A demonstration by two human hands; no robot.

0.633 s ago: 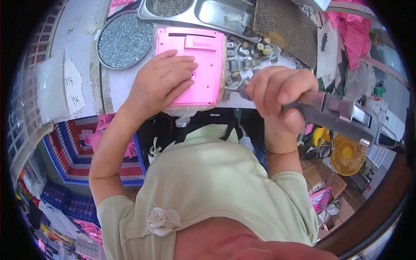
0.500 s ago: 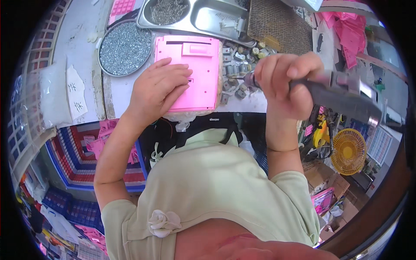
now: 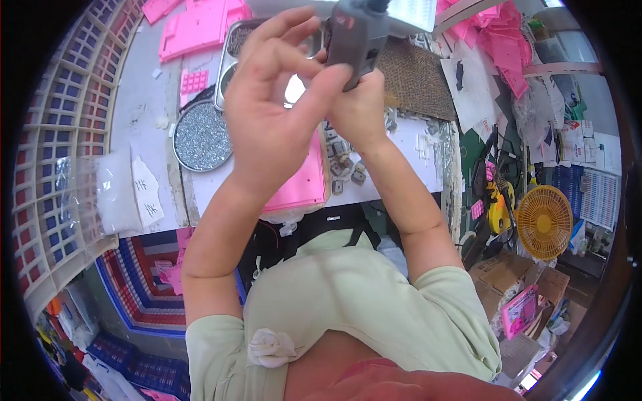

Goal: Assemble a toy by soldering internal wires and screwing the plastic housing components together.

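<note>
An electric screwdriver (image 3: 356, 41) with a dark grey body is held up above the far part of the workbench. My right hand (image 3: 360, 110) is closed round it, its fingers mostly hidden behind the tool. Thumb and forefinger of my left hand (image 3: 277, 113) press at the tool's near end, while the other fingers curve loosely away. Below my hands a pink plastic housing (image 3: 309, 182) lies on the bench, largely covered by my left hand and forearm. Small grey metal parts (image 3: 342, 164) are piled just right of it.
A round dish of small screws (image 3: 202, 137) stands left of the housing, with a steel tray (image 3: 226, 83) behind. More pink panels (image 3: 200, 30) lie at the far left. A brown woven mat (image 3: 418, 83) is at the right. A white plastic crate (image 3: 70, 134) borders the left.
My left hand has left the pink housing and risen to the screwdriver. My right hand has brought the screwdriver in from the right and turned it upright in the picture. The view has shifted.
</note>
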